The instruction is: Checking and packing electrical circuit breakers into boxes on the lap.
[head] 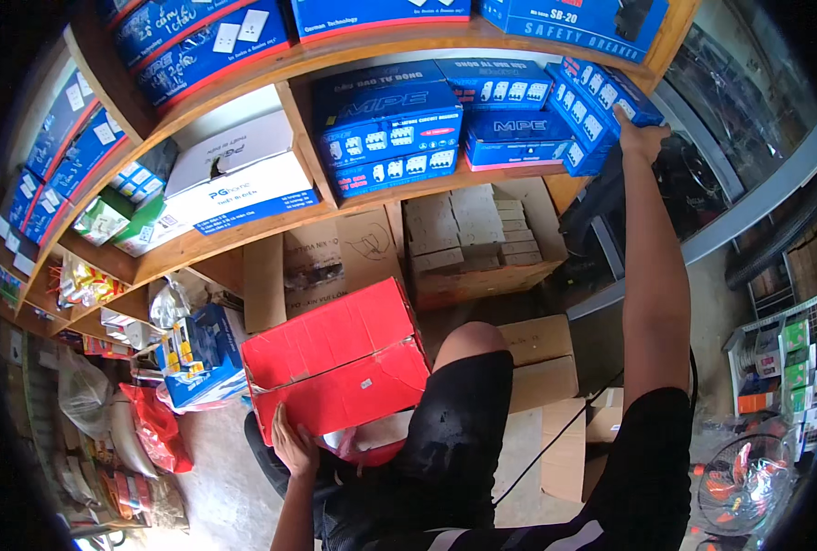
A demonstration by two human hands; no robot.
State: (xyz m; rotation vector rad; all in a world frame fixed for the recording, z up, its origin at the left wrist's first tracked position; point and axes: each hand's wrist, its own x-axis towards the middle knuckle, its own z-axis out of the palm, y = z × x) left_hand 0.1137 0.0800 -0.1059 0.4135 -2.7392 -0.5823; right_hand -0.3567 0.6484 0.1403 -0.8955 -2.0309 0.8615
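My left hand [293, 441] lies with its fingers spread against the lower left side of a red cardboard box [339, 358], which rests at my lap. My right hand [641, 136] reaches up to the right end of the middle shelf, its fingers around the end of a blue MPE circuit breaker box [605, 93]. That box leans on top of other blue boxes at the shelf's edge. Left of it are a low blue MPE box [515, 138] and a stack of blue breaker boxes [388, 131]. How firmly the right fingers grip is partly hidden.
A wooden shelf edge [408, 189] curves across in front of me. Below it stands an open carton of small boxes [484, 275]. More cardboard boxes [539, 358] lie beside my knee. A black cable [553, 441] runs at my right, and a fan [742, 482] stands at lower right.
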